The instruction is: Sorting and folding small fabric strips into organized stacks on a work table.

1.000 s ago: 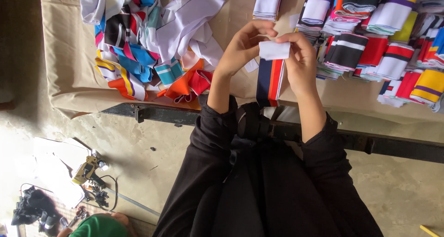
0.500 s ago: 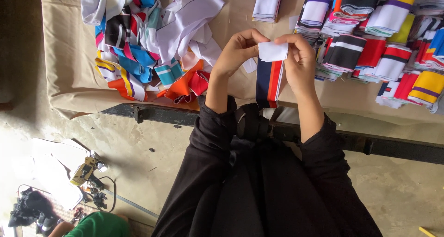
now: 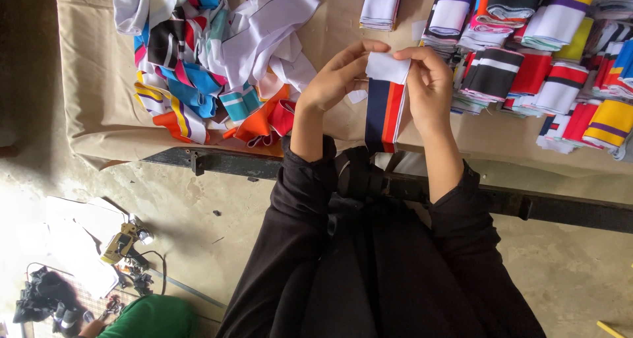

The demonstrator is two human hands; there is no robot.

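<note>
Both hands hold one striped knit band (image 3: 384,107) above the table's near edge. The band is white at the top, with navy, orange and red stripes hanging down. My left hand (image 3: 338,76) pinches its upper left corner. My right hand (image 3: 428,87) grips its upper right edge, fingers curled over the white part. A loose heap of mixed coloured bands (image 3: 211,67) lies left of my left hand. Folded striped bands in rows (image 3: 527,61) lie right of my right hand.
The table (image 3: 92,87) is covered with beige cloth and has a dark metal rail (image 3: 217,161) along its front. On the concrete floor at lower left lie white sheets, a small tool (image 3: 122,242) with a cable, dark items and something green (image 3: 151,318).
My hands and the band have barely shifted; the view has moved slightly, and my fingers have adjusted their hold on the white top.
</note>
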